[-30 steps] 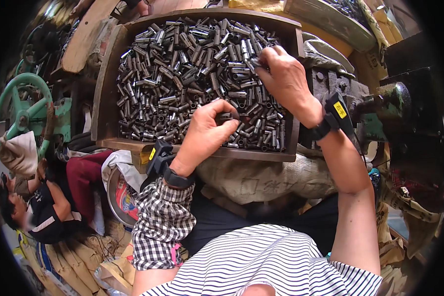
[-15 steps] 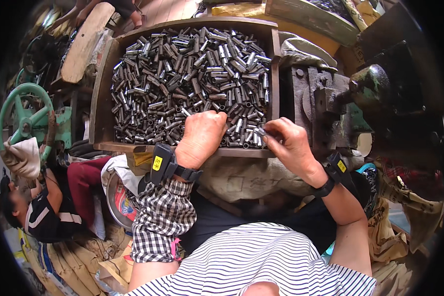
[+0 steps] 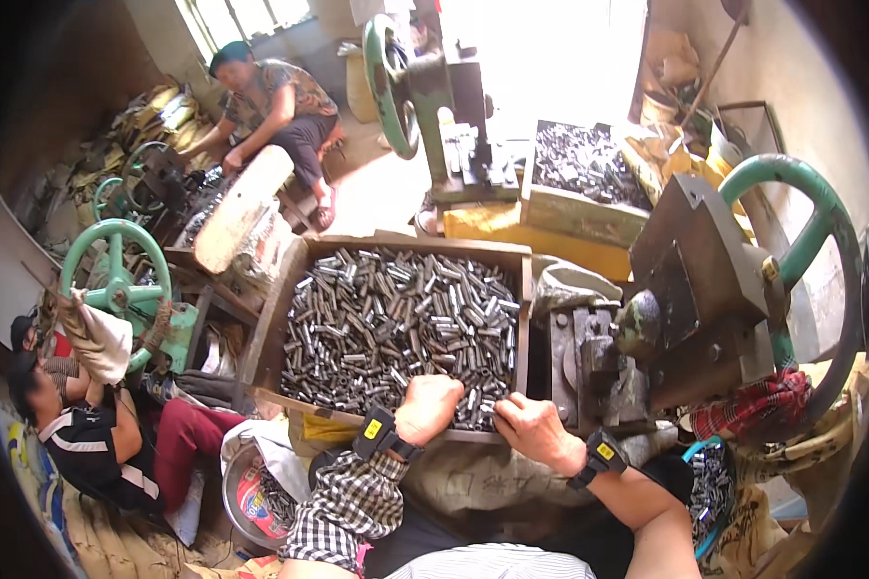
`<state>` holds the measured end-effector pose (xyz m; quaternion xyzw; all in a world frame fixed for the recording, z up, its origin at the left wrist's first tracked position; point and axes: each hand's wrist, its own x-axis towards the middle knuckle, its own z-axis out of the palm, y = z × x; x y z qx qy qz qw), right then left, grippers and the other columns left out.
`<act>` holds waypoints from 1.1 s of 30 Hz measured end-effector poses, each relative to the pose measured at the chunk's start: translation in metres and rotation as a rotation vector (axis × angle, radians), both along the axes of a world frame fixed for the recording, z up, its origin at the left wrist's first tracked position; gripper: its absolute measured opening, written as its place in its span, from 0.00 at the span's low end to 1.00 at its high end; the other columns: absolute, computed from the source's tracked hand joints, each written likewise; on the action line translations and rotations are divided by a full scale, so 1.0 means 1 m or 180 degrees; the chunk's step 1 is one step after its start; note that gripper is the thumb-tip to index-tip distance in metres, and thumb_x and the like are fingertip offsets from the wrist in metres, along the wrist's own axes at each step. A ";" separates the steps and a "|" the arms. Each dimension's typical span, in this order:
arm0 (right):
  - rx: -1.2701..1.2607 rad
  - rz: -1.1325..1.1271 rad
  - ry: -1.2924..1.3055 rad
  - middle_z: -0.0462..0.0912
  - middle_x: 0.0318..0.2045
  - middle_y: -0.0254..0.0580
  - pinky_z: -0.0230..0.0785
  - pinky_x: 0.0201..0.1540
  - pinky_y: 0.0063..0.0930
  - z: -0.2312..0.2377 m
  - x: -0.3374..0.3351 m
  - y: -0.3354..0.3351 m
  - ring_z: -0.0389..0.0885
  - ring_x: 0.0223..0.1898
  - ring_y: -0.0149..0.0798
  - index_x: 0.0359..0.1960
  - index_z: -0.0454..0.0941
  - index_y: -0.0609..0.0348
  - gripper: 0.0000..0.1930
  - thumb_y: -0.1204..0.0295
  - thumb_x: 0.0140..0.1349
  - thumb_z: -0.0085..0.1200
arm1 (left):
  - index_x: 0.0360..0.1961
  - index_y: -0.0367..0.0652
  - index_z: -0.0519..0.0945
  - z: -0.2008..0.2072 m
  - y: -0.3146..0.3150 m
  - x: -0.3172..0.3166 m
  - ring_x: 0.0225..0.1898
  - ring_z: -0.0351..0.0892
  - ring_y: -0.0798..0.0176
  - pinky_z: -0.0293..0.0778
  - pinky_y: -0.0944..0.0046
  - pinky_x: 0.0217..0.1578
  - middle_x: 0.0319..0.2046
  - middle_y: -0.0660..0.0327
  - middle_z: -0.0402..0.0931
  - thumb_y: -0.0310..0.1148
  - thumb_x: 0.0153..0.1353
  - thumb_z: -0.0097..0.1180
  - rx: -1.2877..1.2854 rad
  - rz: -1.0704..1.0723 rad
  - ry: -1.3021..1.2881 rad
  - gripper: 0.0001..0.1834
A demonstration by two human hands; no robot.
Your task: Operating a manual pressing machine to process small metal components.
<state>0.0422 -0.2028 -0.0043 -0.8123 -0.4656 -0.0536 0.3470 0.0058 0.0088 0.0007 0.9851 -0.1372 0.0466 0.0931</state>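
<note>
A wooden tray (image 3: 527,318) is heaped with short metal tubes (image 3: 396,323), some shiny, some dark. My left hand (image 3: 428,410) is closed over the near part of the heap, its fingers curled down among the tubes. Whatever it holds is hidden beneath the hand. By the tray's near right corner, my right hand (image 3: 539,431) pinches a small metal tube between thumb and fingers, mostly covered by the fingertips. Both wrists wear black straps with dark boxes, and a checked sleeve covers my left forearm.
Right of the tray stands a dark press (image 3: 695,280) with a green handwheel (image 3: 826,227). Another green handwheel (image 3: 116,285) is at left, near a seated person. A second person sits at the far left. More tubes fill a far crate (image 3: 589,212) and a blue-rimmed basin (image 3: 710,492).
My view has tilted up, so the tray and both hands appear lower and more of the room shows. Both hands stay at the tray's near side, with little visible change in their grip.
</note>
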 end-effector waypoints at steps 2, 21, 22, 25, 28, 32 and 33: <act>0.0248 -0.0122 0.0121 0.74 0.24 0.45 0.70 0.24 0.36 0.000 0.000 0.003 0.76 0.23 0.48 0.30 0.74 0.59 0.06 0.74 0.52 0.58 | 0.18 0.43 0.75 -0.005 0.002 0.000 0.27 0.78 0.53 0.74 0.57 0.29 0.19 0.55 0.74 0.27 0.42 0.53 -0.0075 -0.0009 -0.0047 0.00; 0.1568 -0.0474 0.3721 0.80 0.22 0.42 0.68 0.22 0.20 0.009 0.015 0.001 0.76 0.20 0.29 0.33 0.75 0.67 0.05 0.77 0.58 0.54 | 0.39 0.42 0.67 0.021 -0.004 0.006 0.20 0.74 0.74 0.69 0.75 0.18 0.23 0.65 0.73 0.36 0.66 0.46 -0.4537 0.0636 0.2184 0.09; 0.1784 -0.0241 0.3889 0.80 0.25 0.42 0.69 0.24 0.19 0.009 0.015 0.004 0.77 0.23 0.28 0.35 0.75 0.67 0.05 0.78 0.58 0.54 | 0.41 0.42 0.67 0.020 -0.004 0.003 0.20 0.74 0.74 0.68 0.76 0.17 0.24 0.65 0.73 0.36 0.66 0.48 -0.4481 0.0647 0.2142 0.10; 0.1587 -0.0306 0.3919 0.80 0.29 0.38 0.72 0.29 0.18 -0.004 0.015 -0.003 0.77 0.27 0.24 0.38 0.75 0.67 0.08 0.80 0.56 0.54 | 0.39 0.41 0.69 0.007 -0.003 0.010 0.17 0.67 0.78 0.66 0.78 0.16 0.22 0.69 0.70 0.36 0.64 0.51 -0.4565 0.0724 0.2068 0.10; 0.1439 -0.0490 0.3751 0.79 0.29 0.35 0.72 0.29 0.17 0.012 0.025 0.001 0.76 0.26 0.23 0.37 0.75 0.66 0.07 0.79 0.57 0.54 | 0.40 0.39 0.72 -0.007 -0.001 0.012 0.18 0.67 0.80 0.66 0.78 0.16 0.20 0.70 0.70 0.33 0.63 0.52 -0.4535 0.0857 0.2003 0.09; 0.0360 -0.0345 0.1895 0.78 0.26 0.41 0.67 0.22 0.23 0.005 0.023 -0.006 0.75 0.23 0.23 0.32 0.75 0.65 0.05 0.77 0.57 0.56 | 0.40 0.37 0.77 -0.006 -0.011 0.010 0.17 0.67 0.81 0.67 0.79 0.15 0.19 0.71 0.70 0.31 0.61 0.54 -0.4687 0.0865 0.1817 0.10; 0.0816 -0.0742 0.1676 0.76 0.23 0.45 0.67 0.23 0.26 0.001 0.014 -0.003 0.75 0.22 0.24 0.32 0.74 0.66 0.05 0.77 0.56 0.56 | 0.40 0.37 0.77 -0.006 -0.012 0.009 0.17 0.68 0.81 0.67 0.79 0.15 0.19 0.71 0.70 0.30 0.61 0.54 -0.4736 0.0899 0.1874 0.10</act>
